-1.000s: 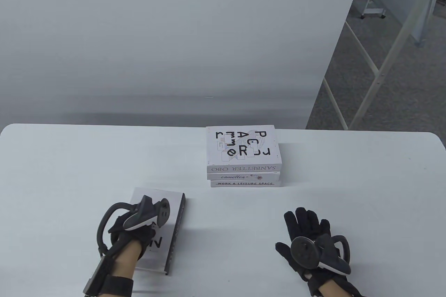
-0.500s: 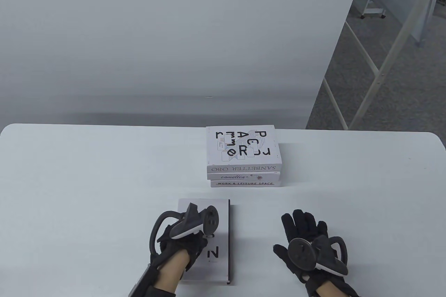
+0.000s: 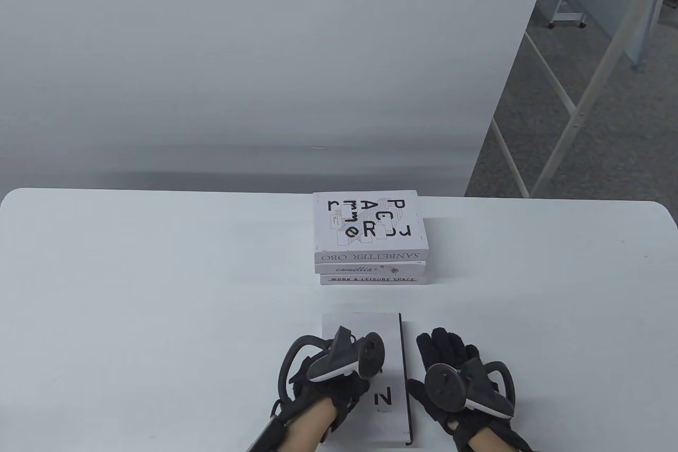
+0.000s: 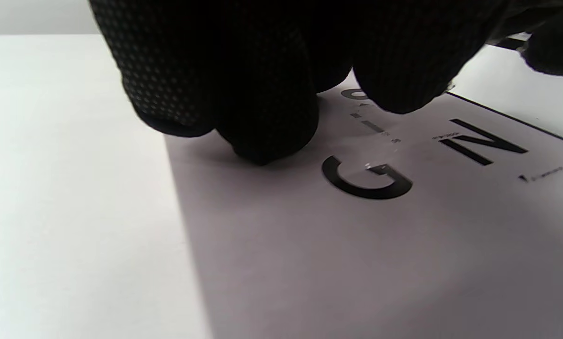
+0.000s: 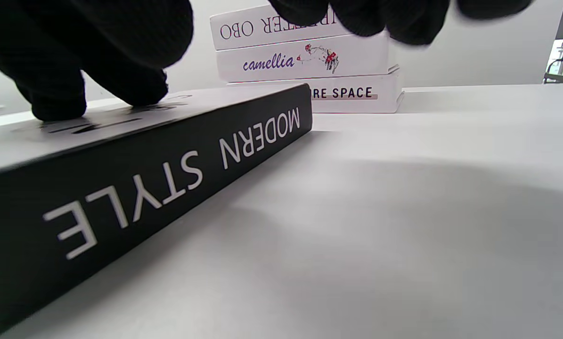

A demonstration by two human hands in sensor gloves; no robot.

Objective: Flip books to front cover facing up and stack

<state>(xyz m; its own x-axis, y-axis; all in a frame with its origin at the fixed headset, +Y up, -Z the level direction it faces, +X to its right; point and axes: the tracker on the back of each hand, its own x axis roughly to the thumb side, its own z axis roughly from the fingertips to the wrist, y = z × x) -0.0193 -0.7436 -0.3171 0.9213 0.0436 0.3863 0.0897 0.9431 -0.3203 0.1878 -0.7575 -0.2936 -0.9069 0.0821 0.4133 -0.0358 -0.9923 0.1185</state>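
Observation:
A loose white book [image 3: 389, 409] with a black spine reading MODERN STYLE [image 5: 168, 179] lies flat near the table's front edge, with its lettered cover up [image 4: 356, 235]. My left hand [image 3: 344, 367] rests on top of it, and its fingertips [image 4: 262, 117] press on the cover near the letter G. My right hand [image 3: 447, 354] lies open with fingers spread, just right of the spine. A stack of three white books [image 3: 371, 240] stands behind, with its spines towards me [image 5: 305, 61].
The white table [image 3: 159, 261] stretches wide to the left and right of the stack. A white panel stands behind the table. Beyond it at the right are the floor and metal frame legs [image 3: 572, 118].
My left hand has slid the loose book to the right across the table, from front left to just below the stack. My right hand has shifted slightly left, close to the spine.

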